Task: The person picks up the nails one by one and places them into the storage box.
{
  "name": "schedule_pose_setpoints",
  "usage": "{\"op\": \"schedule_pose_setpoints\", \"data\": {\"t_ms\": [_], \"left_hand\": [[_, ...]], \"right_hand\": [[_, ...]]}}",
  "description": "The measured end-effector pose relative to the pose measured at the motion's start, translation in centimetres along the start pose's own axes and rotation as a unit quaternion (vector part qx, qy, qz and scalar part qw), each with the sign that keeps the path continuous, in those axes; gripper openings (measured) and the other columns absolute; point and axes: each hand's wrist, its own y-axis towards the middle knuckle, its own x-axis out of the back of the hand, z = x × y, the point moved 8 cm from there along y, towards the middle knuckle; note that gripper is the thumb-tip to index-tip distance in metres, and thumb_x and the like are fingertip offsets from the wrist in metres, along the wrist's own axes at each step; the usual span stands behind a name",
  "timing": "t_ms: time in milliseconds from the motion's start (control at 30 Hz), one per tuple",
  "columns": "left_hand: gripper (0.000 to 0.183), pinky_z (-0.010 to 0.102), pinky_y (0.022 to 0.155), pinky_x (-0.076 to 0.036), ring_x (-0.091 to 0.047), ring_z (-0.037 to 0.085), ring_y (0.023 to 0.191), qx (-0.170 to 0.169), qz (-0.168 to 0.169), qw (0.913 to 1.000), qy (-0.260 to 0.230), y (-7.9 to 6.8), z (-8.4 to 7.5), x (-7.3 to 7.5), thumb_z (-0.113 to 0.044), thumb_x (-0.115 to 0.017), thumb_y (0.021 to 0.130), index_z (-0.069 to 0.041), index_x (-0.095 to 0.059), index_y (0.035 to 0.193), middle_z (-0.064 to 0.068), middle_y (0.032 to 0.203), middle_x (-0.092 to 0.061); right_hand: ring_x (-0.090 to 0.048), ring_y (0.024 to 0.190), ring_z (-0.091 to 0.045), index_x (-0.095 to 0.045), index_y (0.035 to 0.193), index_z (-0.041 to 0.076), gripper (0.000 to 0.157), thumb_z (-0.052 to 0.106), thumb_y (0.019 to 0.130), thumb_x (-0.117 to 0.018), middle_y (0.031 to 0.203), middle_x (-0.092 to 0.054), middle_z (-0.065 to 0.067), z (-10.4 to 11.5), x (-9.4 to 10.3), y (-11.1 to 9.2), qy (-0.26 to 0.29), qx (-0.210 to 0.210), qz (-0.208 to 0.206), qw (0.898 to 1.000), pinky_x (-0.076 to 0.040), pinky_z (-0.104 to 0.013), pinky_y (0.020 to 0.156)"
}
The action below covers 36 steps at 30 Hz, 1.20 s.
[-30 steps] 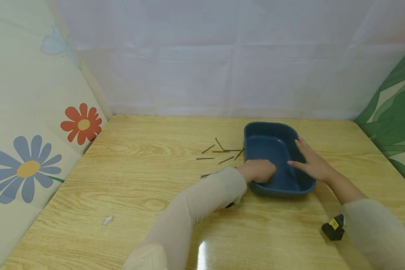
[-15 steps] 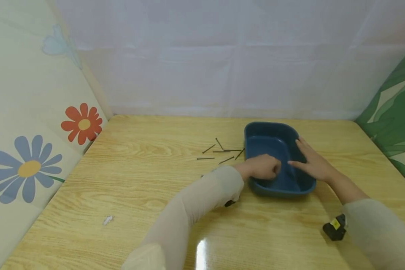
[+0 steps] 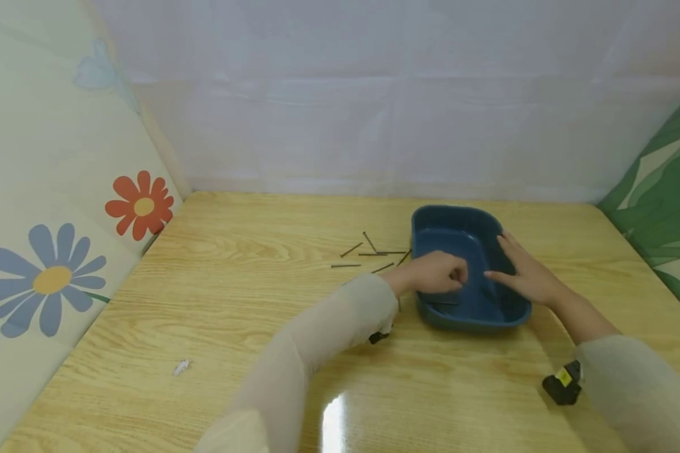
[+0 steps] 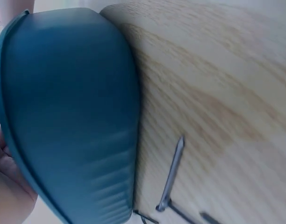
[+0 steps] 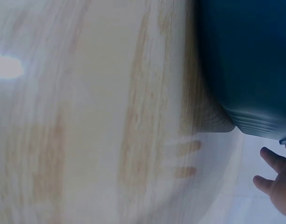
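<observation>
A dark blue plastic bin (image 3: 476, 251) stands on the wooden table. Over its near left part is my left hand (image 3: 433, 272), fingers curled, nothing visible in them. Below that hand a dark nail (image 3: 443, 303) lies on the bin floor. My right hand (image 3: 524, 274) rests at the bin's right rim, fingers straight along the edge and thumb reaching inside. Several loose nails (image 3: 373, 254) lie on the table left of the bin; the left wrist view shows one nail (image 4: 173, 170) close to the bin's outer wall. The left sleeve hides part of the tabletop there.
A small white scrap (image 3: 181, 367) lies on the table (image 3: 249, 251) at the left. Black devices sit at the left wrist (image 3: 379, 338) and the right wrist (image 3: 563, 382). A pale cloth (image 3: 317, 126) hangs behind the table, and printed flowers decorate the left side.
My left hand has risen from the bin floor and drawn back slightly toward the left rim. A nail now shows on the floor of the bin. My right hand has stayed in place.
</observation>
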Motion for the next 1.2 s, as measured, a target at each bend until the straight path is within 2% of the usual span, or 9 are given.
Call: {"op": "schedule_pose_setpoints", "data": {"t_ms": [333,633,933,1200], "left_hand": [[0.015,0.009,0.068,-0.038,-0.051,0.002,0.082,-0.007,-0.024,0.9995,-0.021,-1.3,0.4,1.1,-0.013,-0.054,0.085,-0.008,-0.058,0.098,-0.006,0.090,-0.056],[0.018,0.010,0.067,-0.040,-0.050,0.002,0.080,-0.009,-0.042,0.9961,-0.077,-2.9,1.5,1.8,-0.012,-0.051,0.087,-0.005,-0.056,0.102,-0.004,0.091,-0.055],[0.019,0.011,0.067,-0.041,-0.051,0.002,0.082,0.000,-0.052,0.9920,-0.115,-3.9,2.6,2.4,-0.012,-0.051,0.087,-0.004,-0.055,0.103,-0.004,0.092,-0.055],[0.018,0.013,0.068,-0.042,-0.052,0.004,0.081,0.016,-0.066,0.9908,-0.117,-4.6,3.8,2.8,-0.012,-0.053,0.086,-0.003,-0.056,0.101,-0.002,0.091,-0.056]], "right_hand": [[0.008,0.123,-0.043,0.005,0.134,-0.005,0.082,0.032,0.087,-0.050,0.137,0.018,-0.023,-0.3,0.0,-0.1,0.003,0.003,-0.007,1.000,-0.008,-0.063,0.090],[0.009,0.123,-0.043,0.005,0.134,-0.006,0.082,0.032,0.087,-0.050,0.137,0.016,-0.025,-0.3,-0.1,-0.1,0.009,0.008,-0.012,1.000,-0.005,-0.061,0.092],[0.010,0.123,-0.042,0.005,0.134,-0.005,0.081,0.033,0.087,-0.049,0.137,0.017,-0.023,-0.1,-0.1,0.0,0.009,0.012,-0.010,1.000,-0.004,-0.062,0.091],[0.009,0.123,-0.042,0.004,0.134,-0.006,0.081,0.032,0.086,-0.050,0.137,0.016,-0.024,-0.1,-0.1,0.1,0.011,0.016,-0.014,1.000,-0.004,-0.062,0.092]]}}
